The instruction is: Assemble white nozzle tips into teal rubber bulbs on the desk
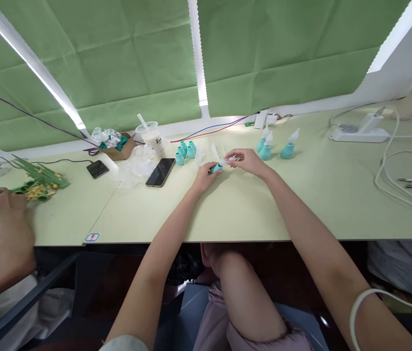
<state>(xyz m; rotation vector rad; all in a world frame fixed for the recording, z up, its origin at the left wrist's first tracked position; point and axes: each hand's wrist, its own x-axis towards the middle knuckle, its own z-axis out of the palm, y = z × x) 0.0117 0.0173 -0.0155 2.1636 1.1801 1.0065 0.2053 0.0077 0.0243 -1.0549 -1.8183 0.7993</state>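
My left hand (205, 178) is closed around a teal rubber bulb (216, 168), its open mouth turned to the upper right. Close beside it, my right hand (247, 162) pinches a small translucent white nozzle tip (232, 159); the fingers partly cover it. Several loose translucent tips (214, 150) lie on the table just beyond my hands. To the left stand several teal bulbs (185, 151) without tips. On the right, bulbs with pointed clear tips fitted (288, 150) stand upright.
A phone (161, 172), a crumpled plastic bag (138, 165), a drink cup (150, 136) and a cardboard box (121, 148) stand left. A co-worker's hands (3, 202) hold green stems at far left. A power strip (359, 134) with white cables lies right.
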